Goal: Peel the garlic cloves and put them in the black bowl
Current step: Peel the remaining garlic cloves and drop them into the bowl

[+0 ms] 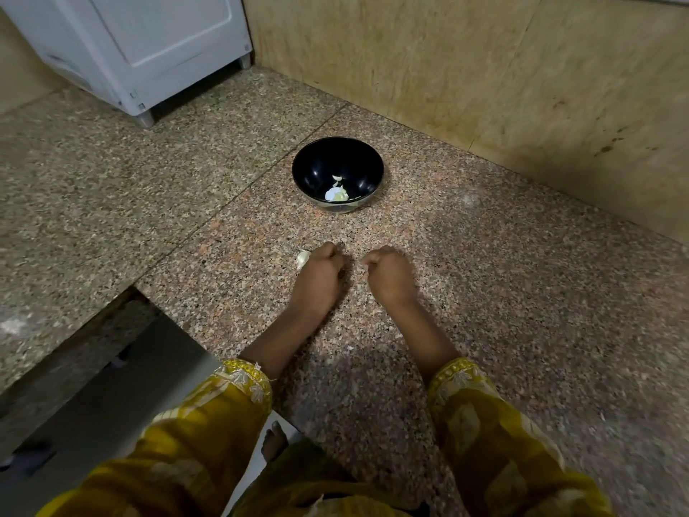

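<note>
Speckled granite counter [484, 292] meets a beige stone wall [484, 69]; a white appliance [149, 42] stands far left. Black bowl [317, 169] sits upright, well ahead of both hands, with pale garlic pieces [337, 194] inside. Left hand [320, 272]: fingers curled, a garlic clove [302, 258] at its outer edge; whether it grips the clove cannot be told. Right hand [389, 274], near the left hand: fingers curled, hold not discernible.

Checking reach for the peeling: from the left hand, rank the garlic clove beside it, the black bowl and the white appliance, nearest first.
1. Garlic clove, at the left hand's left edge.
2. Black bowl, ahead on the counter.
3. White appliance, far back left.
</note>
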